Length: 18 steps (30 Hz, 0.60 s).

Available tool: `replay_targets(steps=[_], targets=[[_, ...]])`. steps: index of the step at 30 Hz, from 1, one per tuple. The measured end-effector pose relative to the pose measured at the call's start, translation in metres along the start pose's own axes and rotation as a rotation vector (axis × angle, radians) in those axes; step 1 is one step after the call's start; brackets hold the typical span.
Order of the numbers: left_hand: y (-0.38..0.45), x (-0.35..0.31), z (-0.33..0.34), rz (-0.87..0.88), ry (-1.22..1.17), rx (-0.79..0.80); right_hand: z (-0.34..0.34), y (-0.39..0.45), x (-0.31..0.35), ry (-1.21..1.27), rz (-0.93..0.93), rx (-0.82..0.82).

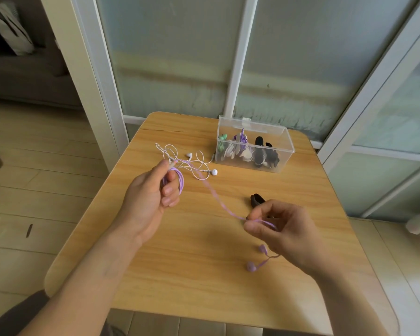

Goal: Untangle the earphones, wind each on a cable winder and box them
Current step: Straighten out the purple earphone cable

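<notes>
My left hand (153,192) is closed on a coil of the purple earphones (218,197), looped around its fingers above the table. Their cable stretches down and right to my right hand (279,229), which pinches it between thumb and fingers. Two purple earbuds dangle below that hand. White earphones (194,163) lie loose and tangled on the wooden table (192,251) behind my left hand. A black cable winder (257,199) lies just beyond my right hand. The clear plastic box (284,154) stands open at the back right, holding several wound earphones in green, purple, white and black.
The table's front edge runs close to my body, with tiled floor to the left. Frosted glass panels in white frames stand right behind the table and along its right side. A sofa shows at the far left.
</notes>
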<state>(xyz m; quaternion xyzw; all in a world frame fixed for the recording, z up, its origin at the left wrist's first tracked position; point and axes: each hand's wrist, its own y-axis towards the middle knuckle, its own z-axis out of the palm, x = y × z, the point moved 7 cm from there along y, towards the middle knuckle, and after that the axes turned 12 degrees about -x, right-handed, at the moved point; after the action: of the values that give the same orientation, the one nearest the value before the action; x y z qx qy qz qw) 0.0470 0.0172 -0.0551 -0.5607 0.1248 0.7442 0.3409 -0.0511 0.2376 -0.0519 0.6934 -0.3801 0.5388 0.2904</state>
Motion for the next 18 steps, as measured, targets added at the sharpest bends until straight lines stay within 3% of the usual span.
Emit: replay_targets(steps=[4, 6, 8, 11, 13, 16, 18], targets=[[0.004, -0.002, -0.006, -0.038, 0.029, -0.021, -0.014, 0.006, -0.007, -0.041, 0.030, -0.129], [0.002, 0.005, -0.004, -0.209, 0.031, 0.054, -0.022, 0.009, -0.008, -0.175, 0.019, -0.190], [-0.007, 0.012, 0.003, -0.407, -0.061, 0.151, -0.027, 0.011, -0.008, -0.240, 0.005, -0.279], [-0.010, 0.012, 0.011, -0.451, -0.301, 0.173, -0.028, 0.009, -0.001, -0.175, -0.042, -0.373], [-0.008, 0.009, 0.015, -0.415, -0.488, 0.173, -0.022, 0.007, -0.001, -0.142, -0.064, -0.325], [-0.003, -0.001, 0.010, -0.343, -0.693, 0.189, 0.002, 0.001, -0.004, -0.118, -0.091, -0.066], [-0.003, -0.007, 0.007, -0.284, -0.699, 0.192, 0.020, -0.005, -0.005, -0.155, -0.139, 0.098]])
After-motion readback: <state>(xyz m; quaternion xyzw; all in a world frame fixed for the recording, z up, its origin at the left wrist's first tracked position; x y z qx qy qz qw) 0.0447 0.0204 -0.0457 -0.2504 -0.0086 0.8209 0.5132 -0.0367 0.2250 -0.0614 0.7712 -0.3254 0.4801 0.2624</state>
